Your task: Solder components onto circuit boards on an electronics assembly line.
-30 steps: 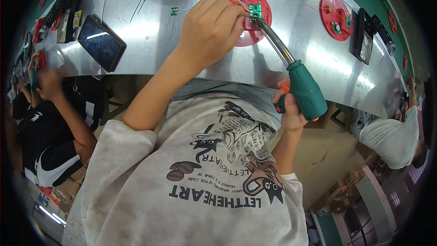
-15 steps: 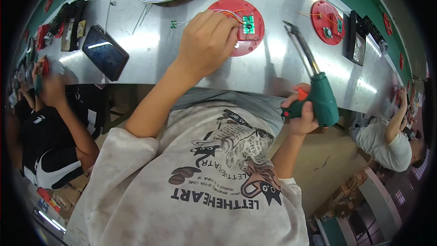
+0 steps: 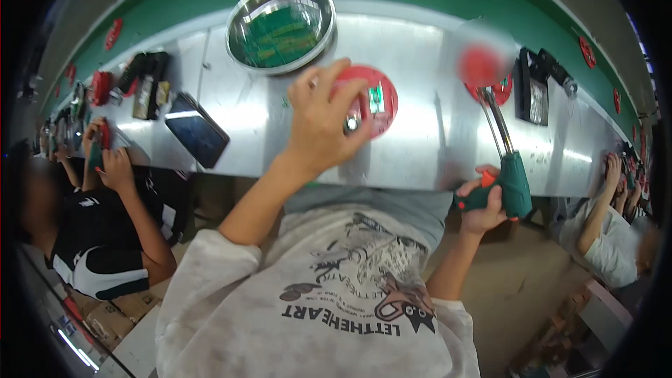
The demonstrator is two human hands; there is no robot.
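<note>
My right hand (image 3: 484, 206) is wrapped round the green grip of a soldering gun (image 3: 516, 185). The gun's long metal barrel points away from me, its end overlapping the second red disc (image 3: 501, 92) at the right. Over the left part of a red round disc (image 3: 388, 115) on the bench is my left hand (image 3: 318, 122), its fingers curved and spread apart. A small green circuit board (image 3: 376, 99) shows on that disc beside the fingers. Part of the disc is hidden under the hand, and I cannot tell whether the fingertips touch it.
A steel bowl (image 3: 280, 63) with many green wires stands at the back of the metal bench (image 3: 413, 161). A dark phone (image 3: 197, 129) lies at the left. Black stands (image 3: 533, 87) sit farther right. Co-workers (image 3: 105, 227) work on both sides.
My left hand's fingers, closed near the wires before, have spread apart. The soldering gun's tip now overlaps the right-hand disc. The whole view has tilted, showing more of the bench's far side.
</note>
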